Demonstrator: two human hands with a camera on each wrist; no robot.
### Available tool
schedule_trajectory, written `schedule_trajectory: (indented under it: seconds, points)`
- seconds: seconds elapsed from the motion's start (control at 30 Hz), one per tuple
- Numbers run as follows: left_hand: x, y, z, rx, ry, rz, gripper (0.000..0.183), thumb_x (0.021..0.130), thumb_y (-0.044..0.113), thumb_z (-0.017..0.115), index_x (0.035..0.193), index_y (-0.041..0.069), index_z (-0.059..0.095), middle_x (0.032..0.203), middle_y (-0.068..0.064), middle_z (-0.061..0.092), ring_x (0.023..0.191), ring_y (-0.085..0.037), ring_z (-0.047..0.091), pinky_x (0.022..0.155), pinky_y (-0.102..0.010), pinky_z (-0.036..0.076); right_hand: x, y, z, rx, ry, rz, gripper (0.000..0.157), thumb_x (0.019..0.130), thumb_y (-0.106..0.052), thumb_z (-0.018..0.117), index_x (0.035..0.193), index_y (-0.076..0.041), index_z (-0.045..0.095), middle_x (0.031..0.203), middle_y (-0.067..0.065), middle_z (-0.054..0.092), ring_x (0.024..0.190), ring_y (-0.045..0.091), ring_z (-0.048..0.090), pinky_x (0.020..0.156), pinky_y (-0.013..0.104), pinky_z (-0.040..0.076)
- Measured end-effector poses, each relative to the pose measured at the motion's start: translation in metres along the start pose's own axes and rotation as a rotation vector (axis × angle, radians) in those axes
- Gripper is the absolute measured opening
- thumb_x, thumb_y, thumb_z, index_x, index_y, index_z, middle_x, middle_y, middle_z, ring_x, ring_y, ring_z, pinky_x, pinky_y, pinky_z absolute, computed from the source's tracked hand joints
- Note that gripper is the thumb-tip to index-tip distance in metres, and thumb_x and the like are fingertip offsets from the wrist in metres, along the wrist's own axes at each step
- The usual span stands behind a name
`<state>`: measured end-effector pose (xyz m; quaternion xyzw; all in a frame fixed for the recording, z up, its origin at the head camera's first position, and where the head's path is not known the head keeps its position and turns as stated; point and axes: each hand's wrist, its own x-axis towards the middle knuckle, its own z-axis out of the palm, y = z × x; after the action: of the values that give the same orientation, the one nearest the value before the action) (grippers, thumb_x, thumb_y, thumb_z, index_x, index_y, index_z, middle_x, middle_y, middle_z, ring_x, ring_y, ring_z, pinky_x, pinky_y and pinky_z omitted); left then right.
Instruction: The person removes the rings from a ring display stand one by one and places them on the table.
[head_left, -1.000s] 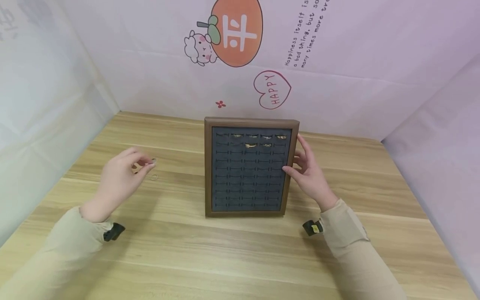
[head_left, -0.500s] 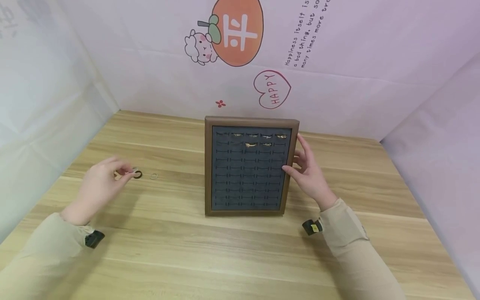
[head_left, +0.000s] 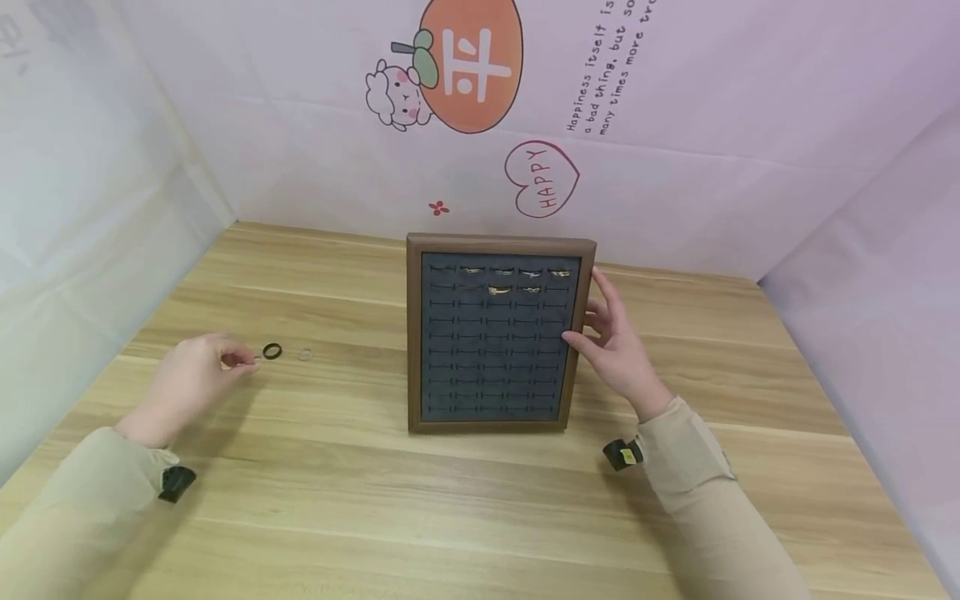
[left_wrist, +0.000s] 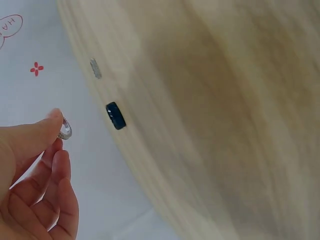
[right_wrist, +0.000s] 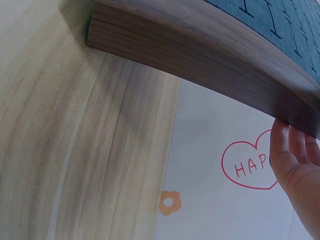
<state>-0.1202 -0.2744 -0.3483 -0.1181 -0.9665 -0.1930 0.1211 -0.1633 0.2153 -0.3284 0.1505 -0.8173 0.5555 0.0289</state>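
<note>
My left hand (head_left: pixel 191 379) pinches a silver ring (left_wrist: pixel 65 134) between thumb and index finger, low over the table at the left. Just past those fingertips, a black ring (left_wrist: pixel 116 116) lies on the wood. Beyond it is another silver ring (left_wrist: pixel 96 68), its band textured. A ring display board (head_left: pixel 491 333) with a brown wooden frame and dark grey slotted padding stands tilted at mid-table. My right hand (head_left: pixel 618 358) grips its right edge, thumb on the front and fingers at the side and behind. Gold-coloured rings (head_left: pixel 499 290) sit in several slots of the top two rows.
The wood-grain table (head_left: pixel 337 508) spreads around the board. A white printed cloth (head_left: pixel 675 167) hangs behind it, and pale cloth walls (head_left: pixel 90 217) close off both sides. Dark wrist cameras (head_left: pixel 622 454) are strapped at both cuffs.
My left hand has moved left and toward the front edge, and the black ring now shows uncovered beside its fingertips. The right hand and board have kept their place.
</note>
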Motion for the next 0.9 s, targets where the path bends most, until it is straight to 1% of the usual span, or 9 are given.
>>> schedule_trajectory:
  seconds: [0.17,0.23,0.4,0.6,0.73,0.9]
  points:
    - [0.002,-0.007,0.002,-0.002,-0.051,-0.019,0.005,0.079,0.004,0.071,0.081,-0.001,0.071,0.084,-0.018,0.068,0.072,-0.032,0.064,0.063,-0.047,0.052,0.000,0.000,0.000,0.012,0.005,-0.001,0.091,0.088,0.011,0.057,0.153,-0.027,0.006,0.133,0.023,0.048,0.104,0.003,0.053,0.087,0.015,0.046]
    - [0.003,-0.009,0.003,-0.007,-0.081,-0.038,0.007,0.080,0.007,0.071,0.082,0.000,0.071,0.085,-0.018,0.068,0.074,-0.032,0.064,0.065,-0.049,0.051,0.000,0.000,0.000,0.013,0.008,-0.002,0.091,0.087,0.011,0.057,0.153,-0.027,0.006,0.133,0.023,0.048,0.103,0.003,0.053,0.086,0.014,0.046]
    - [0.005,-0.013,0.005,-0.005,-0.122,-0.049,0.010,0.079,0.010,0.073,0.081,0.001,0.070,0.083,-0.017,0.069,0.074,-0.032,0.065,0.068,-0.050,0.051,0.001,0.000,0.000,0.011,0.007,-0.005,0.091,0.087,0.012,0.056,0.153,-0.027,0.006,0.132,0.023,0.048,0.103,0.003,0.053,0.087,0.015,0.046]
    - [0.006,-0.017,0.007,-0.002,-0.162,-0.059,0.011,0.080,0.010,0.072,0.084,0.000,0.069,0.084,-0.018,0.069,0.075,-0.032,0.065,0.069,-0.050,0.051,0.001,0.001,0.000,0.005,0.006,-0.003,0.091,0.087,0.011,0.057,0.153,-0.027,0.006,0.132,0.022,0.049,0.104,0.003,0.054,0.087,0.016,0.046]
    - [0.007,-0.018,0.008,-0.002,-0.206,-0.072,0.009,0.081,0.011,0.071,0.081,0.003,0.069,0.084,-0.016,0.069,0.076,-0.031,0.065,0.071,-0.050,0.051,0.001,0.001,0.001,0.012,0.007,-0.008,0.091,0.087,0.012,0.057,0.153,-0.027,0.007,0.131,0.023,0.049,0.103,0.003,0.054,0.087,0.015,0.046]
    - [0.008,-0.017,0.009,0.003,-0.254,-0.066,0.008,0.081,0.011,0.070,0.076,0.006,0.068,0.083,-0.016,0.070,0.077,-0.032,0.065,0.072,-0.051,0.050,0.001,0.002,0.001,0.018,0.003,-0.014,0.091,0.087,0.013,0.057,0.153,-0.026,0.007,0.130,0.024,0.049,0.102,0.002,0.054,0.086,0.015,0.047]
